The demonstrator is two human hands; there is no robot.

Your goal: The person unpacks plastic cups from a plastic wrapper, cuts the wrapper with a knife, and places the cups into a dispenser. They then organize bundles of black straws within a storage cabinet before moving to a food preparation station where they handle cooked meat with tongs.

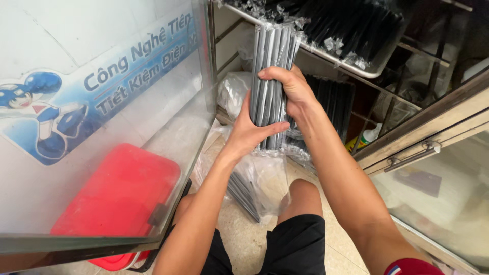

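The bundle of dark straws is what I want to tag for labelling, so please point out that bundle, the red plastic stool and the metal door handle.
bundle of dark straws (272, 48), head view: upper part, above the hands.
red plastic stool (119, 193), head view: middle of its top.
metal door handle (412, 155), head view: middle of the bar.

left hand (249, 133) bare, no glove/ring | right hand (293, 89) bare, no watch | forearms uncovered | black shorts (295, 244) | knees bare | red sleeve edge (410, 267) w/ white-blue trim

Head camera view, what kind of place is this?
Probably a small shop or drinks stall's storage corner: both hands grip a wrapped bundle of black straws, more packs fill a metal tray, beside a glass-fronted cabinet.
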